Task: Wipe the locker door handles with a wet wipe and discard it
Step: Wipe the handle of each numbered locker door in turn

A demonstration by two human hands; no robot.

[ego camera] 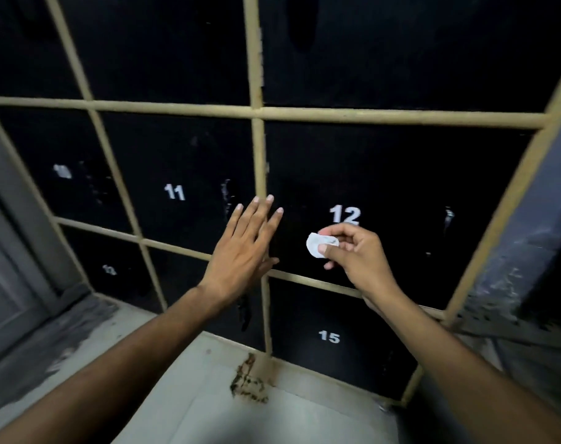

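Black locker doors sit in a tan frame [258,155]. My right hand [356,254] pinches a small crumpled white wet wipe [314,246] in front of door 12 [384,174], just below its number. My left hand [244,248] is flat with straight fingers, lying over the frame post between door 11 [183,174] and door 12. A dark vertical handle [227,197] shows on door 11's right edge, just left of my left fingertips. Another handle [447,219] glints on door 12's right side.
Door 15 [336,334] lies below door 12, with a handle [244,312] on the door to its left. A grey tiled floor [208,395] with a brown stain runs below. A grey wall stands at left and a dark pillar [525,251] at right.
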